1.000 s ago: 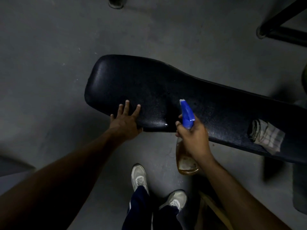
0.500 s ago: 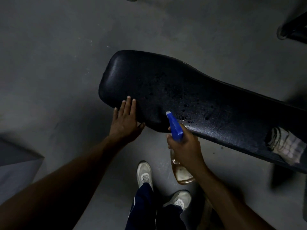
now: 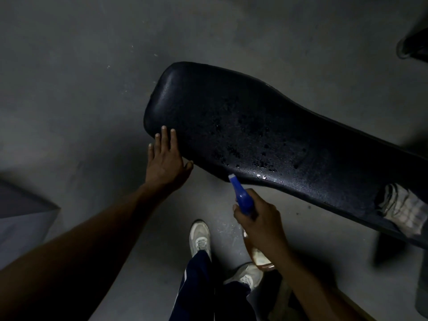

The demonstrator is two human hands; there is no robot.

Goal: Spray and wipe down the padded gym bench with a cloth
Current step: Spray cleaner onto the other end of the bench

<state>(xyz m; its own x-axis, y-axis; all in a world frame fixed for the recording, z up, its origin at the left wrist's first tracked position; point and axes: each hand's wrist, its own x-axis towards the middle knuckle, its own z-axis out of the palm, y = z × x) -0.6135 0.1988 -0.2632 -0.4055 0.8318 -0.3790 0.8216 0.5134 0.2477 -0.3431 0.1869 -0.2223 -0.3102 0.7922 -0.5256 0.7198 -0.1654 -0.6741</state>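
The bench (image 3: 266, 126) stood wet with droplets across its middle, the cloth (image 3: 403, 209) lying on it at the far right. The left hand (image 3: 165, 163) rested flat, fingers straight, on the pad's near edge. The right hand (image 3: 259, 218) gripped the bottle (image 3: 243, 198), nozzle at the pad's edge. Aimed so low, spray would likely miss onto the floor (image 3: 69, 89); the left hand could slip on the wet vinyl, and the dry end might go unsprayed.
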